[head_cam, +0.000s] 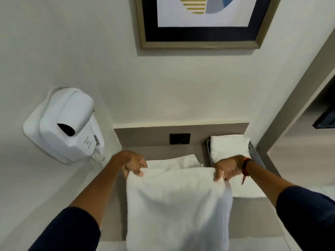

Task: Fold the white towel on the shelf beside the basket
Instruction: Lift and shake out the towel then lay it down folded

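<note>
While both hands pinch white towel (178, 201) corners, basket (256, 156) flanks right

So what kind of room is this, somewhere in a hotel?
Probably a hotel room or its bathroom nook: a wall-mounted hair dryer, a basket of folded white towels on the shelf, and a framed print above.

Two hands: the left hand (133, 163) and the right hand (227, 167). White towels number at least three (layers blur together): the held white towel (177, 205), a folded towel (174, 163) behind it, and another towel (229, 146) in the far-right basket (254, 154). One basket, one hair dryer (68, 122) at left, one framed picture (199, 22), one dark wall socket (179, 138).
</note>
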